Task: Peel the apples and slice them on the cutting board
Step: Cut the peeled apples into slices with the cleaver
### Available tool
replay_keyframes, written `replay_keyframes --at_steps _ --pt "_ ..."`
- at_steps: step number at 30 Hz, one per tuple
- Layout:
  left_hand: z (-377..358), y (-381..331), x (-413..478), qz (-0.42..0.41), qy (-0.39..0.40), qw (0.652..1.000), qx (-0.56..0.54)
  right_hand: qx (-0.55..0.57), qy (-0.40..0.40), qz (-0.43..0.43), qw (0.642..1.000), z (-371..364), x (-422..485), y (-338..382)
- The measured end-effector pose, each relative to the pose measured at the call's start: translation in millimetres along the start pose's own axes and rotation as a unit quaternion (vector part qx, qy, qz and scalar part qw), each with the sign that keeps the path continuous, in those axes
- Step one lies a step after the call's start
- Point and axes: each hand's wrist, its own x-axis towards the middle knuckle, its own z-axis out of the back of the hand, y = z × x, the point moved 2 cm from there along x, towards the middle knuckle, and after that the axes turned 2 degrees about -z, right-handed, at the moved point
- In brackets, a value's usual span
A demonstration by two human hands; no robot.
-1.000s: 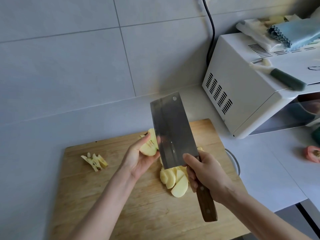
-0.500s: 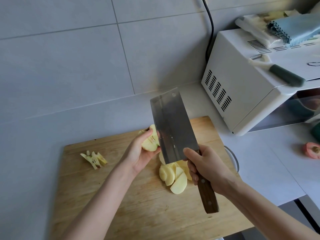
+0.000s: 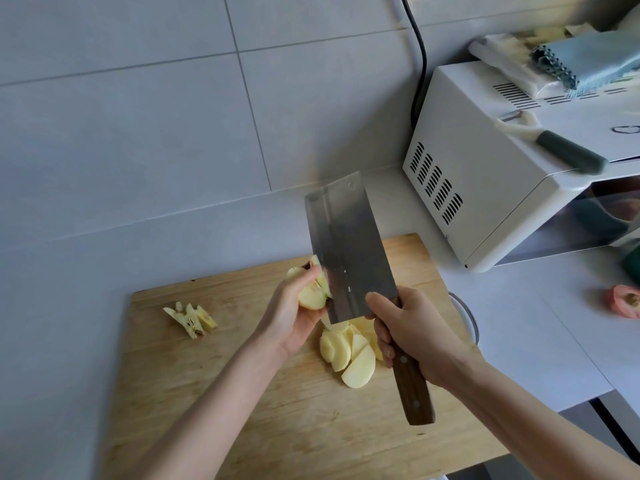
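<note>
Over the wooden cutting board (image 3: 242, 410), both hands are held a little above the surface. The left hand (image 3: 291, 317) comes in from the lower left on a long, diagonal forearm. Its palm is turned up and to the right, and it grips a peeled apple piece (image 3: 311, 294), with the thumb pressing on top and the other fingers curled under it, mostly hidden. The cut face with the core is turned toward the camera. The right hand (image 3: 412, 334) comes in from the lower right, with its fingers wrapped closely around the wooden handle of the cleaver (image 3: 349, 251), just where the handle meets the blade; one fingertip lies on the flat of the blade. The blade points up and away, tilted slightly left, and its left edge meets the apple piece at the core side. A pile of apple slices (image 3: 349, 355) lies on the board below the heel of the blade, between the two wrists. Some core scraps (image 3: 190, 320) lie on the left part of the board, well apart from the hands. To the right stands a white oven (image 3: 467, 188) with a peeler (image 3: 561, 150) and a blue cloth (image 3: 588, 64) on top.
</note>
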Motion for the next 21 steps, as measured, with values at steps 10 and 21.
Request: replay_keyframes --at_steps 10,21 --pt "0 -4 -1 -0.016 -0.010 1.000 0.022 0.039 -0.017 0.016 0.999 -10 -5 -7" --pt "6 -12 -1 0.010 0.060 0.996 0.067 0.050 0.020 0.014 0.998 -4 -3 -6"
